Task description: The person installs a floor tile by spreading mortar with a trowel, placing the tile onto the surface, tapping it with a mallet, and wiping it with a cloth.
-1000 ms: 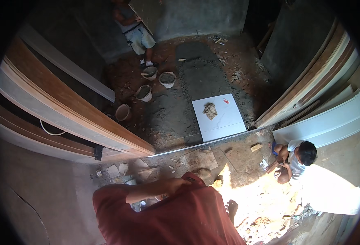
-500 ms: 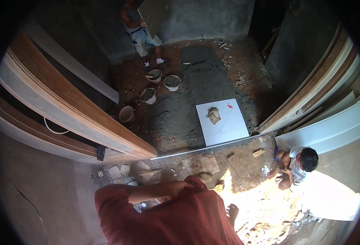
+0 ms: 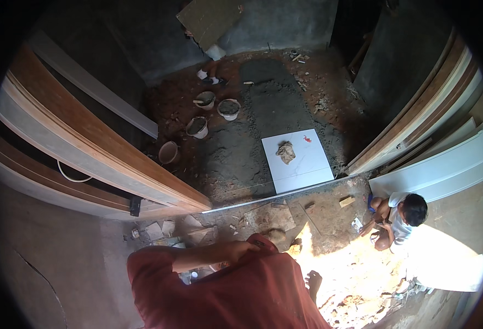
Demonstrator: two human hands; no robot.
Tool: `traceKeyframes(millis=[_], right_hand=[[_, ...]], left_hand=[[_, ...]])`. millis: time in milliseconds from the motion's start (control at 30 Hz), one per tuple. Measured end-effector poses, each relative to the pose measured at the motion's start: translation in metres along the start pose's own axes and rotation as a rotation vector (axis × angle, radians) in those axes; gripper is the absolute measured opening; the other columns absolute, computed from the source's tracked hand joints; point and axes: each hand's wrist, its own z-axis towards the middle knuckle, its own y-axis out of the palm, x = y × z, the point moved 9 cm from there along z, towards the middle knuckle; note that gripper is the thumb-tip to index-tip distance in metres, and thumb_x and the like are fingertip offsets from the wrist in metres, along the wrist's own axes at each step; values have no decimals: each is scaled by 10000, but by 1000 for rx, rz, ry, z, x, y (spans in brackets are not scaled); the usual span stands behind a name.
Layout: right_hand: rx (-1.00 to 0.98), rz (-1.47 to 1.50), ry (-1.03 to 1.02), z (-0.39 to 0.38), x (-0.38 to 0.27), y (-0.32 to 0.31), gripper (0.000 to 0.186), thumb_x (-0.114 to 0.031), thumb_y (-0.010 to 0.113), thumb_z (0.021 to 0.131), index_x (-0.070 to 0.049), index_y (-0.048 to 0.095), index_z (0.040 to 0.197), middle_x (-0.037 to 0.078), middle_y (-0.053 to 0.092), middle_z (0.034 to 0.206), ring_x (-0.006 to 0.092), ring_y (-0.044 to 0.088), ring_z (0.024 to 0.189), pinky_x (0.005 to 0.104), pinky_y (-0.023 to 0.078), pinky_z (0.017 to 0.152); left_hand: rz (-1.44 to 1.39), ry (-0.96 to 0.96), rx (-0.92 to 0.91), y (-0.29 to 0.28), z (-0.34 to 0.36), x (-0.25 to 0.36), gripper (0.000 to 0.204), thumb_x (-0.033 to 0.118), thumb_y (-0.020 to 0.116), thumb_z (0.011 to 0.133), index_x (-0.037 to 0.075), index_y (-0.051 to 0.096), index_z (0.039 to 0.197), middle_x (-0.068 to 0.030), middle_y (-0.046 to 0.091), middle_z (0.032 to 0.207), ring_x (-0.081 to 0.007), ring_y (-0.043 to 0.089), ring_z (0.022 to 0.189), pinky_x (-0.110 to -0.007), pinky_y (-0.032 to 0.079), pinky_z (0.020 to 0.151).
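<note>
The left hand [image 3: 243, 250] grips the bunched edge of the red shirt [image 3: 225, 293], the right hand [image 3: 313, 280] (too shadowed to tell its fingers' state) just beside it.

Red shirt [image 3: 230, 290] blocking foreground, open mortar [image 3: 277, 104] beyond white tile [image 3: 306, 162]
</note>
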Motion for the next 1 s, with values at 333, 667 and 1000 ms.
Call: traceKeyframes(millis=[333,667,1000], right_hand=[[-22,-33,10,-2,2,4,189,-102,490,786,3,560,926,103,578,724,156,554,507,231,388,367],[-38,-19,-7,6,11,6,212,-104,496,773,-5,550,952,104,579,744,167,561,533,251,401,403],[-12,4,0,1,13,4,205,-81,477,776,-6,550,953,111,578,745,160,552,516,242,385,388]], left_hand=[[4,-8,54,-1,-9,-1,251,264,434,859,90,549,998,-65,609,945,-179,575,842,-350,422,818],[-10,-6,79,-9,-9,-3,273,276,442,854,76,548,1006,-72,610,945,-195,572,869,-357,411,838],[-29,-22,11,-11,-2,-4,293,294,447,848,80,544,1023,-79,601,975,-211,559,900,-378,394,853]])
